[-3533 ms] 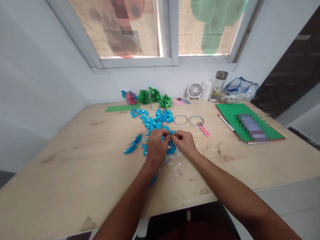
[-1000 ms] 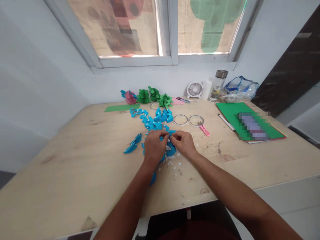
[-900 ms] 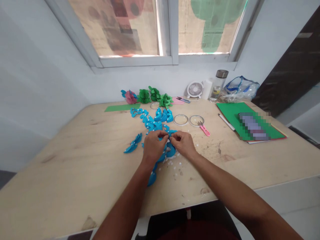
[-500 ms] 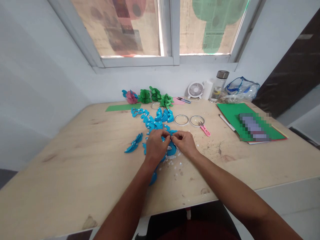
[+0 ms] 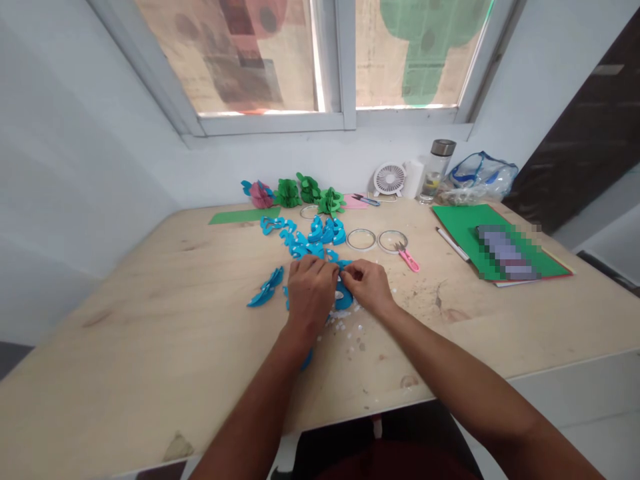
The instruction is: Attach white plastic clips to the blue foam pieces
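A cut blue paper piece (image 5: 344, 298) with small white patches lies on the table between my hands. My left hand (image 5: 313, 290) is back-up over its left side, fingers together and bent onto the paper; the fingertips are partly hidden. At the upper right edge of that piece, my right hand (image 5: 367, 283) is closed in a pinch. What is between its thumb and finger is too small to make out. More curled blue paper pieces (image 5: 306, 248) with white dabs lie just beyond my hands, and a folded blue paper piece (image 5: 266, 288) rests to the left.
Small white scraps (image 5: 351, 328) are scattered before my hands. Beyond lie two tape rolls (image 5: 361, 249), pink-handled scissors (image 5: 410, 261) and a pen (image 5: 453, 244). Green paper flowers (image 5: 287, 193), a small fan (image 5: 389, 179) and a glass bottle (image 5: 436, 173) stand along the wall. Green sheets (image 5: 463, 227) lie right.
My left hand has turned from a pinch beside my right fingers to lying back-up over the blue paper. My right hand stays pinched in nearly the same place.
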{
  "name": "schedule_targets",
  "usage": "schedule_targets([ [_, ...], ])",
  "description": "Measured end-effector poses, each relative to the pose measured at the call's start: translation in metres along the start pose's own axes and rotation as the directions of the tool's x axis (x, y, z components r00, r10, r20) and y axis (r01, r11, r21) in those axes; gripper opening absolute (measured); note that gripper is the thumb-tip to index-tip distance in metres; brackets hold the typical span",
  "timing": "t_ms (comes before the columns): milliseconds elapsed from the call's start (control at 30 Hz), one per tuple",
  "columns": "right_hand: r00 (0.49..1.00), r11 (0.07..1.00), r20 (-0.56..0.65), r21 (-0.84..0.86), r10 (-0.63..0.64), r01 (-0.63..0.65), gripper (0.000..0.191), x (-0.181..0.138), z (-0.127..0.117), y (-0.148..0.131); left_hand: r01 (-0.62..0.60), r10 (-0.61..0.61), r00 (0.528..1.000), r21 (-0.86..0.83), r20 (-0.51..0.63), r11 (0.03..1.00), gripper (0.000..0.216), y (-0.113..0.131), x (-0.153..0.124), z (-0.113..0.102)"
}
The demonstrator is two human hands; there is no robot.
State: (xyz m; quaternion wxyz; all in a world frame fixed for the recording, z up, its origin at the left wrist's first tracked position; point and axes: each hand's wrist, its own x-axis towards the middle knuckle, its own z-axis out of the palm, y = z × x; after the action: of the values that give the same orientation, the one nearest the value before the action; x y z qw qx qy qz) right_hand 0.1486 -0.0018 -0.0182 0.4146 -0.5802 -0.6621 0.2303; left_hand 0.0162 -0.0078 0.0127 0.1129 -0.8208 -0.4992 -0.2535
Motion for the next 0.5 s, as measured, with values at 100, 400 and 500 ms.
schedule_targets([
  [100,1.000,0.999,0.008,-0.033,-0.010,0.010,0.015,-0.001,-0.001,-0.003,-0.023,0.023,1.000,0.038,0.007,0.999,0.027,0.001,0.000,-0.002],
  [400,1.000,1.000,0.016,0.012,0.016,-0.017,0.016,-0.001,0.001,-0.001,0.014,-0.013,1.000,-0.055,0.015,0.998,0.020,-0.003,0.001,0.001],
  [500,0.999,0.997,0.016,0.063,0.044,-0.045,0.017,0.000,0.002,0.001,0.109,-0.112,0.994,-0.209,-0.001,0.972,0.017,-0.008,0.000,0.006],
])
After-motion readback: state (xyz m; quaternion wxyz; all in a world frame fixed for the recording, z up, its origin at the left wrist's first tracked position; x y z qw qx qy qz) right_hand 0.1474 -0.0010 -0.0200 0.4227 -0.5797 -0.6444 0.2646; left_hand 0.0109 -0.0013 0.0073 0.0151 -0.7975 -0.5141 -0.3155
